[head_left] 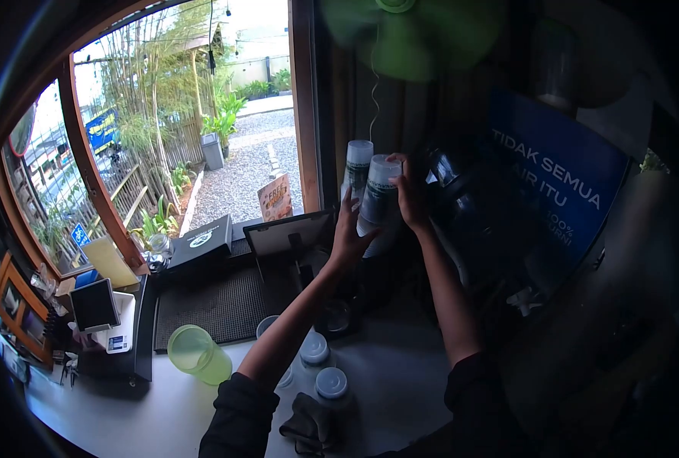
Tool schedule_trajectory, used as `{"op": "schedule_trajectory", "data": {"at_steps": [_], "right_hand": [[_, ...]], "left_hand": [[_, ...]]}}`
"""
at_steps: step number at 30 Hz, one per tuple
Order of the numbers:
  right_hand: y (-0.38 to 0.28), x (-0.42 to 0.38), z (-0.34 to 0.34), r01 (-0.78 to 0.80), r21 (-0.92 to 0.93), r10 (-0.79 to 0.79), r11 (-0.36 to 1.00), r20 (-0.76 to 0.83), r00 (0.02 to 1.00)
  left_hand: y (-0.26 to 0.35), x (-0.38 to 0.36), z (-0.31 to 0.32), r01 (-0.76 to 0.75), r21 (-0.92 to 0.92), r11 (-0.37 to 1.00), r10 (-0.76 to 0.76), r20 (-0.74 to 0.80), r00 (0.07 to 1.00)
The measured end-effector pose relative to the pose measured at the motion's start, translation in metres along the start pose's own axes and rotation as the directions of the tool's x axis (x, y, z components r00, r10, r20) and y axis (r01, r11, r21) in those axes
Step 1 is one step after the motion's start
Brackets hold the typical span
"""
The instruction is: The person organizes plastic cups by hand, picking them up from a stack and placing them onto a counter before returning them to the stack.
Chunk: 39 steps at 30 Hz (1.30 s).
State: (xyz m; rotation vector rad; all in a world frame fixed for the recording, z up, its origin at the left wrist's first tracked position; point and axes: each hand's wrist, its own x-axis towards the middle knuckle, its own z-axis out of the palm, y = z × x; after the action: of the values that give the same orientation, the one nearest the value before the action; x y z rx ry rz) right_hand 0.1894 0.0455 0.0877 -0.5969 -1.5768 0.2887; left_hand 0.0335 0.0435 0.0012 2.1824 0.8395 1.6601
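Observation:
Two tall stacks of clear plastic cups with dark printed bands stand side by side at the back of the counter, before the dark wall. My right hand has its fingers at the upper rim of the nearer cup stack, gripping it from the right. Lower on that stack's left side, my left hand curves around it, fingers pointing up and thumb across the front. Just behind the left fingertips is the farther cup stack. The lower ends of both stacks are dim and partly hidden.
Below my forearms are lidded jars, a dark cloth and a green cup. A black ribbed mat, a tablet on a stand and a dark-framed screen are left. A green fan hangs above.

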Motion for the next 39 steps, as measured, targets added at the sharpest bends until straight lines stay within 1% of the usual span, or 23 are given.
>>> {"op": "schedule_trajectory", "data": {"at_steps": [1, 4, 7, 10, 12, 13, 15, 16, 19, 21, 24, 25, 27, 28, 29, 30, 31, 32, 34, 35, 37, 38, 39], "right_hand": [[0.003, -0.002, 0.003, -0.013, -0.002, 0.013, 1.000, -0.001, 1.000], [0.011, -0.003, 0.004, 0.049, -0.154, -0.049, 0.987, 0.006, 0.999], [0.010, 0.001, 0.004, 0.054, -0.043, -0.056, 0.998, -0.039, 0.998], [0.004, 0.003, -0.001, 0.075, -0.038, -0.075, 0.996, 0.005, 0.997], [0.008, -0.002, 0.002, 0.123, -0.095, -0.123, 0.988, -0.001, 0.992], [0.011, -0.006, 0.004, 0.146, -0.124, -0.148, 0.981, -0.002, 0.989], [0.015, -0.014, 0.007, 0.101, -0.064, -0.102, 0.993, -0.024, 0.994], [0.016, -0.016, 0.009, 0.078, -0.033, -0.079, 0.996, -0.034, 0.996], [0.016, -0.019, 0.013, 0.096, -0.067, -0.099, 0.993, -0.050, 0.994], [0.020, -0.018, 0.013, 0.132, -0.171, -0.142, 0.976, -0.051, 0.989], [0.018, -0.019, 0.012, 0.158, -0.265, -0.173, 0.951, -0.031, 0.984], [0.014, -0.023, 0.012, 0.163, -0.285, -0.176, 0.944, -0.019, 0.984], [0.000, -0.034, 0.015, 0.156, -0.394, -0.184, 0.906, -0.034, 0.982], [-0.008, -0.041, 0.018, 0.151, -0.445, -0.188, 0.883, -0.040, 0.981], [-0.011, -0.049, 0.017, 0.091, -0.477, -0.123, 0.874, -0.036, 0.992], [-0.020, -0.059, 0.019, 0.085, -0.473, -0.139, 0.877, -0.080, 0.987], [-0.035, -0.069, 0.021, 0.084, -0.469, -0.159, 0.879, -0.123, 0.979], [-0.051, -0.079, 0.025, 0.085, -0.464, -0.181, 0.882, -0.165, 0.970], [-0.080, -0.103, 0.036, 0.038, -0.539, -0.147, 0.841, -0.162, 0.976], [-0.095, -0.115, 0.043, 0.012, -0.574, -0.131, 0.819, -0.167, 0.977], [-0.122, -0.132, 0.058, 0.035, -0.575, -0.107, 0.817, -0.092, 0.990], [-0.137, -0.141, 0.067, 0.045, -0.576, -0.095, 0.816, -0.057, 0.994], [-0.157, -0.150, 0.079, 0.021, -0.527, -0.060, 0.850, -0.058, 0.997]], "left_hand": [[0.001, -0.001, 0.000, 0.022, -0.037, 0.999, -0.022, -0.003, 1.000], [0.003, -0.003, 0.000, 0.081, -0.140, 0.987, -0.081, 0.003, 0.997], [0.002, -0.004, 0.001, 0.121, -0.204, 0.972, -0.116, 0.036, 0.993], [0.000, -0.005, 0.003, 0.114, -0.218, 0.969, -0.109, 0.036, 0.993], [-0.004, -0.005, 0.004, 0.087, -0.226, 0.970, -0.082, 0.031, 0.996], [-0.006, -0.006, 0.005, 0.068, -0.215, 0.974, -0.064, 0.022, 0.998], [-0.007, -0.005, 0.003, 0.027, -0.192, 0.981, -0.026, 0.006, 1.000], [-0.006, -0.004, 0.002, 0.046, -0.173, 0.984, -0.045, 0.012, 0.999], [0.006, -0.003, -0.006, 0.076, -0.085, 0.993, -0.073, 0.034, 0.997], [0.012, -0.002, -0.014, 0.056, 0.019, 0.998, -0.057, 0.063, 0.996], [0.015, -0.004, -0.021, 0.106, -0.071, 0.992, -0.093, 0.174, 0.980], [0.018, -0.006, -0.025, 0.132, -0.023, 0.991, -0.124, 0.208, 0.970], [0.026, -0.011, -0.036, 0.181, 0.076, 0.980, -0.195, 0.267, 0.944], [0.029, -0.013, -0.045, 0.135, 0.096, 0.986, -0.156, 0.276, 0.948], [0.032, -0.018, -0.055, 0.124, 0.112, 0.986, -0.148, 0.252, 0.956], [0.045, -0.023, -0.068, 0.112, 0.129, 0.985, -0.140, 0.227, 0.964], [0.052, -0.028, -0.083, 0.140, -0.017, 0.990, -0.133, 0.215, 0.968], [0.060, -0.036, -0.096, 0.212, -0.155, 0.965, -0.177, 0.214, 0.961], [0.105, -0.051, -0.139, 0.379, -0.432, 0.818, -0.280, 0.276, 0.919], [0.125, -0.060, -0.159, 0.369, -0.439, 0.819, -0.293, 0.233, 0.927], [0.154, -0.081, -0.193, 0.347, -0.452, 0.821, -0.314, 0.150, 0.938], [0.157, -0.093, -0.206, 0.353, -0.423, 0.835, -0.323, 0.144, 0.936], [0.160, -0.105, -0.219, 0.358, -0.392, 0.847, -0.331, 0.138, 0.934]]}}
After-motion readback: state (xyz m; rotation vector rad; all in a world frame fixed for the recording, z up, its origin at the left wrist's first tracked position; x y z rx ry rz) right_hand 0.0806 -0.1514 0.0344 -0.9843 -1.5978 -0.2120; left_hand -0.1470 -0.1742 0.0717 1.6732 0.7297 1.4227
